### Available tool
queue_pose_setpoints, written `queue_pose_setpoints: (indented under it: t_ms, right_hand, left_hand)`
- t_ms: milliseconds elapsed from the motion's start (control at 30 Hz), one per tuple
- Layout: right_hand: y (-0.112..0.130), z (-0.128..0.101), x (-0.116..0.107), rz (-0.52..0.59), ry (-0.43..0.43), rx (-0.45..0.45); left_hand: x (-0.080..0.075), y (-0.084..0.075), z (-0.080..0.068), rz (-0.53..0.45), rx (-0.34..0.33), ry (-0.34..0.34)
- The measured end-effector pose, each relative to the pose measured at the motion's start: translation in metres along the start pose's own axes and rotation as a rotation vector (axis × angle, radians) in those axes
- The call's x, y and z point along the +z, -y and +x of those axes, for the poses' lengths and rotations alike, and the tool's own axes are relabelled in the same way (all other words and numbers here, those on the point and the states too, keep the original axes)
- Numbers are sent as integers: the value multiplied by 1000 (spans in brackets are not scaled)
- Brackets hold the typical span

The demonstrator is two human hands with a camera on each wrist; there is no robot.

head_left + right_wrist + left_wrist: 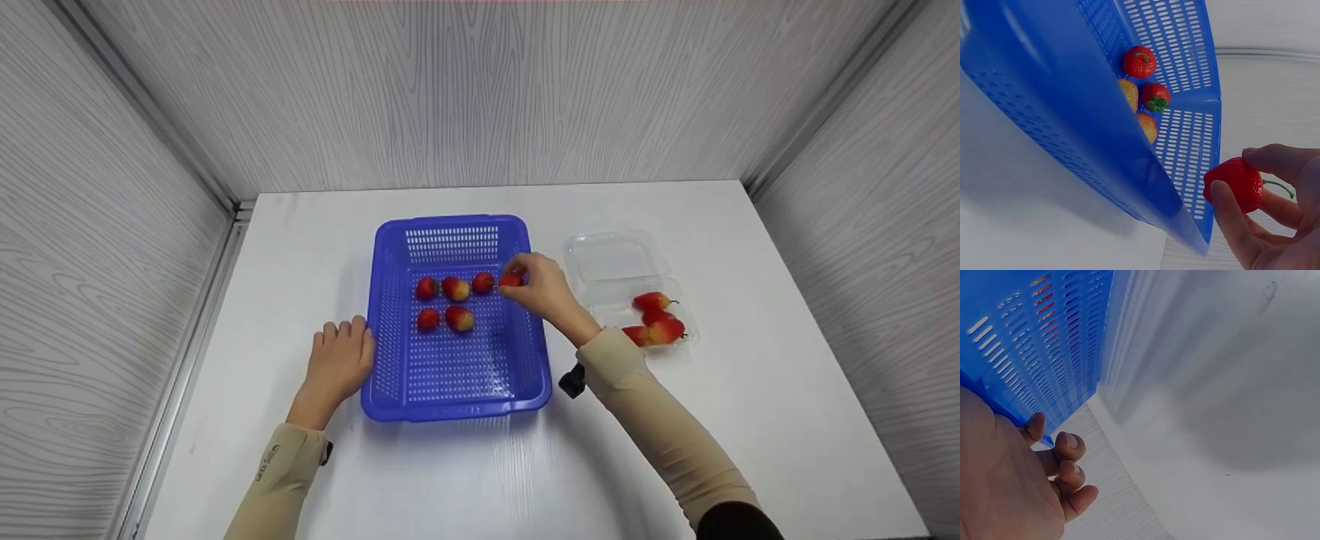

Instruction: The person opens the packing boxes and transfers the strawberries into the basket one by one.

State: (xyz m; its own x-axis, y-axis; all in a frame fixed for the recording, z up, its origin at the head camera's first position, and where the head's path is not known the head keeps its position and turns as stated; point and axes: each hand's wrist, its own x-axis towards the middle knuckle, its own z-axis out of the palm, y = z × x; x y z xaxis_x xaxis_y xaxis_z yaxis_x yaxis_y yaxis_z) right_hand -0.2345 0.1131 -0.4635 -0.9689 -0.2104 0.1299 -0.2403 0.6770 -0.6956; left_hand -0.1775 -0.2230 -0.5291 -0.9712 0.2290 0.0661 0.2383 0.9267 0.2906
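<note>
The right hand (544, 289) pinches a strawberry (511, 280) between thumb and fingers, over the right side of the blue basket (390, 375), its green stem end pointing right toward the palm. The left hand (341, 360) rests against the basket's left wall, fingers loosely bent, holding nothing

Left hand (339, 361) lies palm down, fingers relaxed and slightly curled at the tips, forearm in a beige sleeve angled in from the lower left. Right hand (541, 289) is extended forward, wrist raised, thumb and fingers (1230, 219) curled in a pinch. Right sleeve runs diagonally from the lower right.
</note>
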Motion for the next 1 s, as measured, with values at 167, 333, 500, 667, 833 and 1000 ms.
queue_pose_setpoints:
  t_ms: [167,333,500,667,833,1000]
  right_hand:
    - [3,10,8,-15,61,14]
    - [5,17,19,-38,79,3]
    - [7,22,28,-74,102,64]
    - [7,25,38,-148,123,156]
    - [5,27,52,-141,157,105]
    - [1,23,67,-195,185,107]
  left_hand:
    - [-1,0,1,-5,1,1]
    - [-1,0,1,-7,4,-3]
    - [-1,0,1,-5,2,-6]
    - [-2,0,1,-5,-1,2]
    - [-2,0,1,0,-6,4]
    - [-1,0,-1,-7,-9,16]
